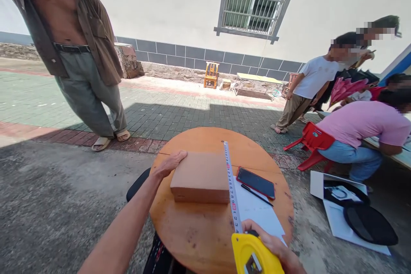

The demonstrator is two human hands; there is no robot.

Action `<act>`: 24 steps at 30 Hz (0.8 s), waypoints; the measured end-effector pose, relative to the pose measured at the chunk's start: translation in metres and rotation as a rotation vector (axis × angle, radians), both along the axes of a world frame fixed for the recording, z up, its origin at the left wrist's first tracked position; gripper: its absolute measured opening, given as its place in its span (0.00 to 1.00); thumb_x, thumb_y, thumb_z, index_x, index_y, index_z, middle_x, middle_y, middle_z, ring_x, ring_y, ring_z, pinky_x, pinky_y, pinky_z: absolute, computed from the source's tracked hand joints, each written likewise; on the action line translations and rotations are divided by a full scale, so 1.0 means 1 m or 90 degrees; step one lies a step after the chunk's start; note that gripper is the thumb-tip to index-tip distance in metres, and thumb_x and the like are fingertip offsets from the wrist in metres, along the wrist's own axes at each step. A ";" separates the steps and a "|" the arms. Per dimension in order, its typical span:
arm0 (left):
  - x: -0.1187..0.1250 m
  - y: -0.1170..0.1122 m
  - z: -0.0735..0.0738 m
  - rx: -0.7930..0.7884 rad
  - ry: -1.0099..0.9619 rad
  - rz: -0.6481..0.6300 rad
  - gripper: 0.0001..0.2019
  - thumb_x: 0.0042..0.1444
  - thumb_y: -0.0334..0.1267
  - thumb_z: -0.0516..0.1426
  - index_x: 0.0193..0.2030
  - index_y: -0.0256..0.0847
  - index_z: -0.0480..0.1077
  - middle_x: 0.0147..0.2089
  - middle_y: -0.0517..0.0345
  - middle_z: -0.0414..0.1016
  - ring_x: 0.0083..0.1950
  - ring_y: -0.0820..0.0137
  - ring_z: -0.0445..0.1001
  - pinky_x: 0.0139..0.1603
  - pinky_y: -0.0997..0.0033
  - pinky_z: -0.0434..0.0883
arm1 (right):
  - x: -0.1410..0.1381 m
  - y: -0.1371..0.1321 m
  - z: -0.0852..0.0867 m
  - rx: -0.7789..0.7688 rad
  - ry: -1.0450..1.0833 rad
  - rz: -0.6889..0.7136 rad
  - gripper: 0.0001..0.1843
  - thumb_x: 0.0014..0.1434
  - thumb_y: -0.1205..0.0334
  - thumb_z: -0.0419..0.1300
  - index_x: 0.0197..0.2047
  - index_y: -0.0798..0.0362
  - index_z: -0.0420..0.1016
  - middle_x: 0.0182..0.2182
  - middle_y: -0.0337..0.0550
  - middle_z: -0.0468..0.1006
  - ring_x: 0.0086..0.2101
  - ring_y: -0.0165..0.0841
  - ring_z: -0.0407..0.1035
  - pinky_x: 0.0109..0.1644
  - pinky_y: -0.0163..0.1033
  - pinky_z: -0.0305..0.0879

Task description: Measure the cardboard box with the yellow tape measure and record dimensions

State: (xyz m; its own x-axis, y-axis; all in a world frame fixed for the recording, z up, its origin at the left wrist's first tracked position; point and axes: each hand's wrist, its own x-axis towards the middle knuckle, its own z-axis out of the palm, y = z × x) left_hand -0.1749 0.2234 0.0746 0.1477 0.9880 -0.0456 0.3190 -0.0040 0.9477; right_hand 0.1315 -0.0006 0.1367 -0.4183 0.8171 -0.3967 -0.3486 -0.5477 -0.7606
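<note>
A brown cardboard box lies flat on the round wooden table. My left hand holds the box at its far left edge; part of the fingers is hidden. In my right hand, close to the camera, is a yellow tape measure. Its blade is pulled out away from me along the box's right side, the tip reaching past the box's far edge. Right of the blade are white paper, a black pen and a phone with a red edge.
A person in an open brown shirt stands at the left. At the right, a person in pink sits on a red chair, with others behind. An open white box with a black pouch lies on the ground.
</note>
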 end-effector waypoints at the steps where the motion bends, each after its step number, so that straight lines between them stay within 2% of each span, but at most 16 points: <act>1: -0.001 -0.005 0.000 -0.007 -0.002 -0.001 0.18 0.64 0.53 0.54 0.40 0.37 0.72 0.39 0.55 0.75 0.39 0.68 0.74 0.42 0.62 0.73 | 0.000 0.006 -0.008 -0.004 -0.015 0.031 0.24 0.48 0.42 0.68 0.39 0.52 0.72 0.26 0.37 0.73 0.28 0.31 0.69 0.35 0.34 0.63; 3: -0.003 -0.015 0.001 -0.016 -0.010 0.011 0.21 0.61 0.57 0.53 0.36 0.40 0.72 0.38 0.54 0.76 0.40 0.64 0.75 0.42 0.61 0.73 | -0.002 0.017 -0.023 -0.021 -0.046 0.098 0.22 0.46 0.44 0.69 0.36 0.51 0.72 0.24 0.35 0.71 0.27 0.32 0.69 0.36 0.36 0.64; 5: -0.004 -0.026 0.001 -0.012 -0.028 0.043 0.23 0.59 0.60 0.52 0.38 0.41 0.73 0.43 0.51 0.78 0.46 0.59 0.75 0.45 0.60 0.73 | -0.006 0.023 -0.033 -0.026 -0.079 0.133 0.21 0.45 0.47 0.71 0.34 0.52 0.71 0.24 0.35 0.70 0.27 0.32 0.69 0.37 0.37 0.65; 7: -0.005 -0.041 0.000 0.006 -0.056 0.095 0.26 0.59 0.61 0.50 0.47 0.41 0.72 0.53 0.48 0.76 0.57 0.56 0.72 0.54 0.59 0.70 | -0.011 0.025 -0.037 -0.002 -0.102 0.135 0.19 0.47 0.48 0.70 0.34 0.52 0.71 0.25 0.35 0.71 0.28 0.32 0.69 0.39 0.39 0.65; 9: -0.003 -0.061 -0.005 0.024 -0.089 0.153 0.29 0.61 0.60 0.47 0.57 0.41 0.68 0.63 0.45 0.69 0.65 0.57 0.66 0.61 0.59 0.66 | -0.015 0.024 -0.034 0.021 -0.107 0.145 0.19 0.49 0.48 0.69 0.34 0.53 0.72 0.27 0.36 0.72 0.29 0.32 0.69 0.40 0.40 0.65; 11: 0.002 -0.088 -0.014 0.031 -0.121 0.195 0.31 0.62 0.59 0.46 0.63 0.39 0.61 0.68 0.44 0.64 0.68 0.58 0.63 0.65 0.59 0.63 | -0.019 0.023 -0.032 0.026 -0.113 0.159 0.18 0.49 0.49 0.69 0.34 0.54 0.72 0.28 0.37 0.72 0.29 0.32 0.69 0.40 0.40 0.66; 13: 0.011 -0.116 -0.029 0.035 -0.153 0.219 0.31 0.63 0.57 0.47 0.66 0.39 0.58 0.69 0.44 0.62 0.69 0.58 0.62 0.67 0.59 0.61 | -0.023 0.022 -0.033 0.019 -0.139 0.154 0.16 0.49 0.51 0.69 0.33 0.53 0.72 0.26 0.37 0.72 0.28 0.32 0.69 0.40 0.41 0.66; 17: 0.029 -0.160 -0.062 0.082 -0.277 0.261 0.28 0.66 0.55 0.47 0.67 0.43 0.59 0.70 0.52 0.61 0.73 0.60 0.55 0.72 0.60 0.55 | -0.029 0.022 -0.051 0.009 -0.218 0.117 0.12 0.47 0.55 0.67 0.30 0.52 0.71 0.23 0.34 0.69 0.27 0.33 0.68 0.40 0.40 0.65; 20: 0.036 -0.171 -0.077 0.078 -0.301 0.258 0.29 0.66 0.56 0.47 0.68 0.44 0.59 0.70 0.54 0.61 0.74 0.60 0.52 0.73 0.60 0.54 | -0.027 0.020 -0.065 0.006 -0.254 0.110 0.10 0.47 0.56 0.66 0.30 0.52 0.71 0.23 0.33 0.69 0.27 0.32 0.67 0.39 0.40 0.65; 24: 0.037 -0.172 -0.078 0.056 -0.283 0.262 0.30 0.65 0.57 0.48 0.68 0.44 0.60 0.70 0.54 0.62 0.74 0.59 0.52 0.73 0.59 0.54 | -0.022 0.015 -0.076 0.001 -0.258 0.102 0.12 0.47 0.55 0.67 0.29 0.52 0.71 0.23 0.33 0.70 0.26 0.30 0.67 0.38 0.39 0.65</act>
State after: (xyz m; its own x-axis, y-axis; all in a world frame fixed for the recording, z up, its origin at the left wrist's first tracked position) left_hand -0.1376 0.0519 -0.0033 -0.2608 0.9652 0.0178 -0.1152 -0.0494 0.9921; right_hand 0.1099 0.0149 0.0610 -0.3500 0.7557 -0.5535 0.0679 -0.5689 -0.8196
